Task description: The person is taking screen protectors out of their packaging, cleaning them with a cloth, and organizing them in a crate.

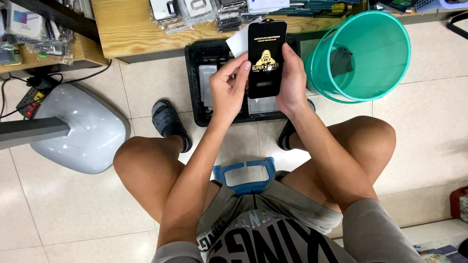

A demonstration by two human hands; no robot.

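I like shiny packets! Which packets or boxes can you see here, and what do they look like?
Black packet: tall flat rectangle with gold picture, held between left hand and right hand.
Clear plastic packets: heaped on the wooden shelf above.
White card: behind the black packet.

Black, gold-printed packet (266, 58); teal bucket (363, 56)

Seated person wears grey shorts (370, 229) and a grey shirt (273, 238) with large black-and-white lettering at six o'clock; dark slide sandals (169, 122) on both feet; arms bare, no sleeves.
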